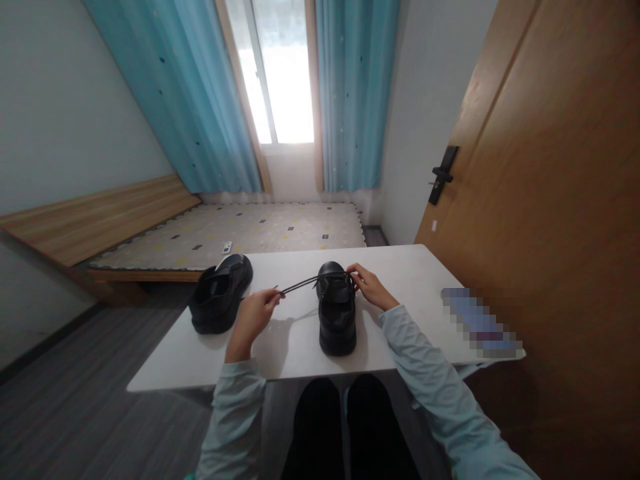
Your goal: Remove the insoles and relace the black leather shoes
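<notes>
A black shoe point(337, 313) stands in the middle of the white table, its heel toward me. From its upper part a black shoelace point(300, 285) stretches to the left, pulled nearly straight. My left hand point(255, 317) pinches the far end of this lace between thumb and fingers, above the table. My right hand point(369, 285) is at the right side of the shoe near the toe, fingers closed on the lace there. The other black shoe point(220, 293) rests at the table's left, just beyond my left hand.
The white table point(400, 267) has a blurred flat item point(480, 323) at its right edge. Behind it is a bed point(280, 223) with a small white object point(227, 247) on it. A wooden door point(550, 167) stands close on the right. My knees are under the front edge.
</notes>
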`<action>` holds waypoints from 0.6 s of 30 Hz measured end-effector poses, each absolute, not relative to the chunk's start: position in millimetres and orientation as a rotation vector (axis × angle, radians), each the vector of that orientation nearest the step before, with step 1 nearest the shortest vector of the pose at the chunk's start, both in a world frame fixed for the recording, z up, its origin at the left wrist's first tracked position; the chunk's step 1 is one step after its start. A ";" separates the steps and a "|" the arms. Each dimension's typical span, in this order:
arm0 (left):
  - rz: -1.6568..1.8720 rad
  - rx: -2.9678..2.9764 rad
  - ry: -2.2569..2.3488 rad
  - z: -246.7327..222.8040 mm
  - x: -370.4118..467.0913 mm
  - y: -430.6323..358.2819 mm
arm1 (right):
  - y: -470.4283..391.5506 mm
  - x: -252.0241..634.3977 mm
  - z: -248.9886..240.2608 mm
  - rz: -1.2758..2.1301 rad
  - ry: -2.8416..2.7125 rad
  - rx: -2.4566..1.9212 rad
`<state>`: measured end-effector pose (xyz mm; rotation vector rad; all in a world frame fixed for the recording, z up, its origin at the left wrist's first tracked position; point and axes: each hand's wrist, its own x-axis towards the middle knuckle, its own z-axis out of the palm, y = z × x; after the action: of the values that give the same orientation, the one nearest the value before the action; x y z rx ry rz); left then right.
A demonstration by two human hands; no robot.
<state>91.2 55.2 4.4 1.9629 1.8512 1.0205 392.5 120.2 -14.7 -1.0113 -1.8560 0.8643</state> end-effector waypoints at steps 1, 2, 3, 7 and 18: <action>1.053 1.914 1.840 4.9 85.7 51.9 | 120.2 392.6 -15.0 0.867 -1.855 -1.013; 1.090 1.860 1.812 5.2 80.8 48.6 | 120.2 392.7 -15.3 0.864 -1.856 -1.013; 1.130 1.796 1.765 5.2 76.6 45.3 | 120.2 392.8 -15.7 0.858 -1.859 -1.012; 1.265 1.458 1.495 2.5 69.7 33.0 | 121.0 393.6 -17.8 0.838 -1.876 -0.991; 1.804 0.554 0.762 1.9 76.5 22.0 | 124.9 392.9 -22.0 0.876 -1.862 -0.975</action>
<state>76.5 22.0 1.9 0.5541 0.7618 1.8041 392.9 124.9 -22.0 -0.9748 -1.8623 0.8759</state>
